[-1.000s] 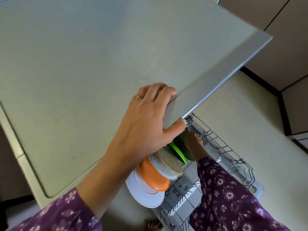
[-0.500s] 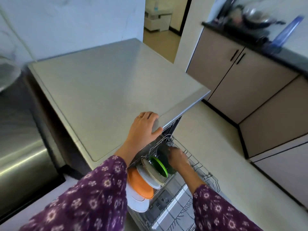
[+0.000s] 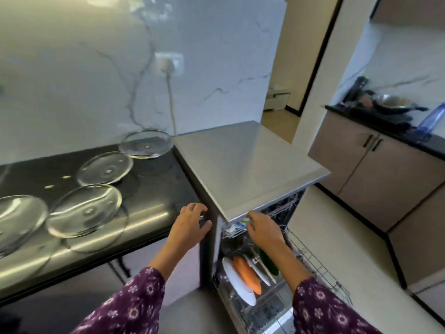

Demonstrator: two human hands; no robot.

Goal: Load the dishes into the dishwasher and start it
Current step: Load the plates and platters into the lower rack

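1. White marble-veined wall panel (image 3: 96, 68) behind everything; a pale socket with a grey cord (image 3: 171, 109) hanging down to the counter.
2. Glossy black stone countertop (image 3: 154, 198) on the left, butted against the side of the silver freestanding dishwasher (image 3: 245, 162), whose flat steel top is bare.
3. Beige cabinet run with black bar handles (image 3: 375, 165) across the pale floor on the right; dark worktop above it carries a steel pan and a blue bottle, both blurred.
4. Dishwasher stands open at the front. Lower grey wire rack (image 3: 320, 266) is pulled out over the floor; the upper rack sits mostly inside under the top edge.
5. Four clear round glass lids (image 3: 84, 210) lie flat on the black countertop, spread from the left edge to the back corner beside the dishwasher.
6. Standing on edge in the lower rack, left to right: large white plate (image 3: 237, 283), orange plate (image 3: 248, 273), smaller pale plates, a dark green dish (image 3: 268, 261).
7. Left hand (image 3: 190, 226), purple floral sleeve, wraps loosely round the dishwasher's front left corner, thumb on the front face, fingers on the side.
8. Right hand (image 3: 263, 229) reaches to the upper rack just under the top edge; fingers curled, what they touch cannot be told, blurred.
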